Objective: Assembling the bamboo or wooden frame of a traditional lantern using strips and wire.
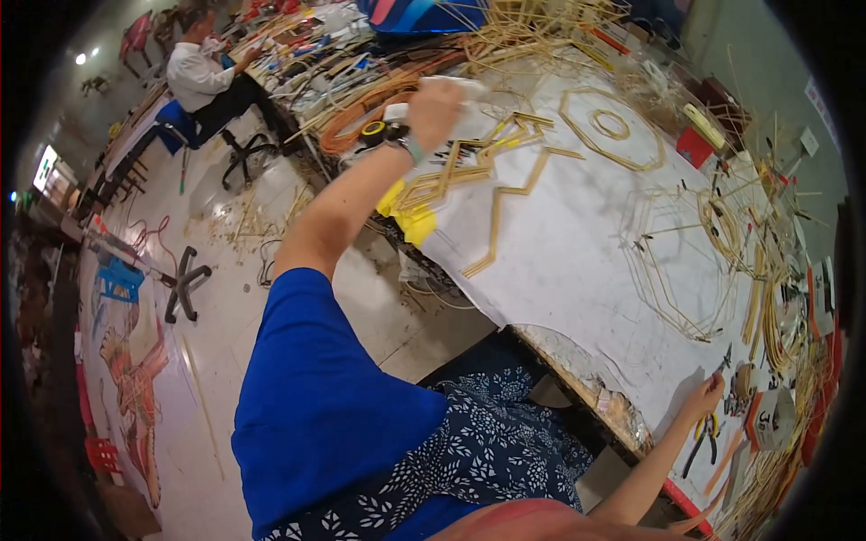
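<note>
My left hand (436,113) reaches far across the work table, its fingers closed on a blurred white object (465,87) whose kind I cannot make out. Beside that wrist lies a yellow tape roll (373,131). Bent strip frames in zigzag shape (496,216) lie on the white paper sheet (559,243) just nearer. At the right, low over the sheet, my right hand (704,397) is closed on a small dark pointed tool (725,359). Pliers with yellow and black handles (700,444) lie next to it.
An octagonal strip frame with rings (612,126) and thin wire-like frames (672,270) rest on the sheet. Bundled strips (771,307) crowd the right edge. Coiled orange strips (356,117) lie at the back left. A seated person (200,77) works farther off; a wheeled chair base (187,284) stands left.
</note>
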{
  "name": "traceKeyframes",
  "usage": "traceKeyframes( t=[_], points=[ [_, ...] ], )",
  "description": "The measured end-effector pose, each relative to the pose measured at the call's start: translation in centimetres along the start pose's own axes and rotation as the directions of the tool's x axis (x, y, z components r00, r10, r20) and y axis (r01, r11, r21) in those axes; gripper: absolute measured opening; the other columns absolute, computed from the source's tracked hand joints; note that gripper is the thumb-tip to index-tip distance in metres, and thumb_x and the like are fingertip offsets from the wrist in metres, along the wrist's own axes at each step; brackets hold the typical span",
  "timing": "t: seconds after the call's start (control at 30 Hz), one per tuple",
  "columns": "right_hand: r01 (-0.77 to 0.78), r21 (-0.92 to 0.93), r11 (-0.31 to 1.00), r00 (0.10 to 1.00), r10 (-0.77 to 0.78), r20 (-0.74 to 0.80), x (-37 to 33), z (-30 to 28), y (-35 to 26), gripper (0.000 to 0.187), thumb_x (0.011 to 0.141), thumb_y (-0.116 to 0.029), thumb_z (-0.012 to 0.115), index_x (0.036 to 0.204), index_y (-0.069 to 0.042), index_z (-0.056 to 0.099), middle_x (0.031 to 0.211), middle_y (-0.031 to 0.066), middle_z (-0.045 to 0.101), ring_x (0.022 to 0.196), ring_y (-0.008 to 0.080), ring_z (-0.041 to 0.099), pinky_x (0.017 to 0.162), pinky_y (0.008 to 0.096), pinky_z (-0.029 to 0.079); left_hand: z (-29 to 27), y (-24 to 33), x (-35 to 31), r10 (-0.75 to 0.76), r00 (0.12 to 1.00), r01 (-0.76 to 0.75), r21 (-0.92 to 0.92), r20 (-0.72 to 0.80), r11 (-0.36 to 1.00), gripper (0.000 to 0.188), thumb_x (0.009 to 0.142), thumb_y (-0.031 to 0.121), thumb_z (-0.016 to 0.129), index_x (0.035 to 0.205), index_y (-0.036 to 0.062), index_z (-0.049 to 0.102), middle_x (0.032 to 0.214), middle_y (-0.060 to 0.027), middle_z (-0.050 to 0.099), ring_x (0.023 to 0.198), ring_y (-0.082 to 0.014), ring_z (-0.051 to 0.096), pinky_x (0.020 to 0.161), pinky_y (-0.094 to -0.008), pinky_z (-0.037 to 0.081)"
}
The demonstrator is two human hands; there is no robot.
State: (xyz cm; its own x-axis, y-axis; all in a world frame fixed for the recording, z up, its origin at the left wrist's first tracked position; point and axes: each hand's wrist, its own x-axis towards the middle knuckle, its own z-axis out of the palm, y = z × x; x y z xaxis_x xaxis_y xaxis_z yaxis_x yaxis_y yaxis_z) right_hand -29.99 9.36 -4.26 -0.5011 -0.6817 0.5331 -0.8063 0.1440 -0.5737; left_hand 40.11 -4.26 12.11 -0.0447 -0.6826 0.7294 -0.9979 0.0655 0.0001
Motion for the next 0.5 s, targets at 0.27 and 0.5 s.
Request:
traceKeyframes(
  t=[0.27,0.5],
  points=[
    [0.297,0.223,0.929,0.949,-0.260,-0.180,-3.7,-3.8,-10.2,0.027,0.091,-0.010,0.050,0.115,0.001,0.054,0.113,0.0142,0.058,0.099,0.0240,0.057,0.084,0.0315,0.045,-4.4,24.5,-6.8,0.572,0.803,-0.426,-0.829,-0.163,0.362,0.017,0.075,0.001,0.054,0.091,0.0037,0.058,0.086,-0.0134,0.054,0.081,-0.0304,0.054,0.071,-0.0369,0.047],
    [0.348,0.326,0.879,0.745,-0.471,0.473,-10.3,-3.5,-19.9,0.048,0.075,-0.012,0.061,0.120,-0.001,0.048,0.123,0.0182,0.049,0.118,0.0345,0.043,0.100,0.0416,0.033,-5.1,34.5,-8.5,0.846,0.402,-0.108,-0.900,0.349,0.422,0.023,0.077,0.009,0.052,0.098,0.0046,0.058,0.099,-0.0171,0.060,0.095,-0.0331,0.055,0.080,-0.0398,0.045]
  ],
)
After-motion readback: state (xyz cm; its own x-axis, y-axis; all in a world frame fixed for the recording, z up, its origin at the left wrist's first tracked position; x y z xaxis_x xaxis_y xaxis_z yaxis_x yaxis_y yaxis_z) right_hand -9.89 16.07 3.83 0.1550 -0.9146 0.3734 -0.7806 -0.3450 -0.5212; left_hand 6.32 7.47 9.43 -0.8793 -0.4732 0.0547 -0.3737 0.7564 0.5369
